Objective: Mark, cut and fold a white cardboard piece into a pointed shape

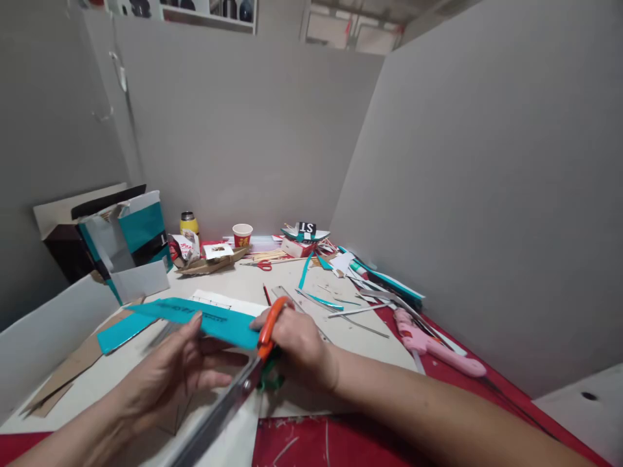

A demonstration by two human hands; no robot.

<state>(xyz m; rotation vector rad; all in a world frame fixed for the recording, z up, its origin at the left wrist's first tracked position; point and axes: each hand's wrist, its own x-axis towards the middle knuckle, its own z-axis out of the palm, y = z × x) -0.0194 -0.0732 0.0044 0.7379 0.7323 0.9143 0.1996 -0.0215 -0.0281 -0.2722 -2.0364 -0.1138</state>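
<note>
A teal cardboard piece [195, 316] with printed lettering is held up above the work surface. My left hand [170, 366] grips its near edge, thumb on top and fingers beneath, the lower fingers spread. Scissors [238, 392] with orange and green handles hang in my right hand [296, 340], their blades pointing down and toward me. Fingertips of that hand also touch the right end of the cardboard. Whether the blades are fully closed is unclear. Another teal strip [127, 331] lies on brown cardboard [73, 370] to the left. A white sheet with a drawn line [219, 299] lies behind the held piece.
At the right rests a pink glue gun [438, 347] on red cloth, beside a heap of cardboard offcuts [384, 279]. A ruler [287, 295], pencil [267, 295] and red-handled scissors [264, 265] lie ahead. Farther back stand a paper cup [242, 236], yellow bottle [189, 222] and cut-up box [143, 227].
</note>
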